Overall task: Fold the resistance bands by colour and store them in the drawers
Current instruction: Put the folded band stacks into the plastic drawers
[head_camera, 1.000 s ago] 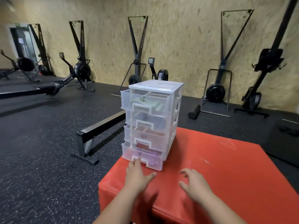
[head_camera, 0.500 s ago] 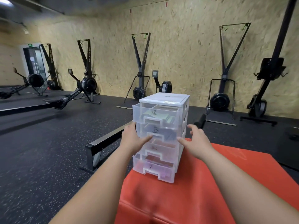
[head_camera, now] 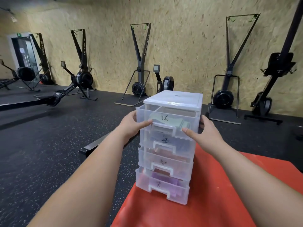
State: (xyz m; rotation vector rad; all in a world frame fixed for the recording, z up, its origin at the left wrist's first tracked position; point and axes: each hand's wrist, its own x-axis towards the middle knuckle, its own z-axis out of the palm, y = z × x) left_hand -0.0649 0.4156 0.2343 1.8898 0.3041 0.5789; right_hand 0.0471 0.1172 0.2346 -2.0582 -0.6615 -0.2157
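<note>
A clear plastic drawer unit (head_camera: 173, 99) with several stacked drawers stands on a red padded box (head_camera: 221, 194). The top drawer (head_camera: 144, 115) sticks out a little and holds a folded green band (head_camera: 173, 122). Lower drawers show a dark band (head_camera: 182, 145), a reddish band (head_camera: 164, 152) and a purple band (head_camera: 165, 179). My left hand (head_camera: 131, 123) grips the top drawer's left front corner, thumb across its face. My right hand (head_camera: 205, 130) grips its right side, thumb on the front.
The red box's near left edge drops to black speckled rubber floor (head_camera: 49, 153). A black rower rail (head_camera: 96, 143) lies on the floor just left of the box. Ski machines (head_camera: 141, 63) and rowers (head_camera: 77, 82) line the chipboard wall behind.
Both hands rose from the red box beside the bottom drawer, past the middle drawers, and now hold the top drawer at its two sides. The camera has moved closer.
</note>
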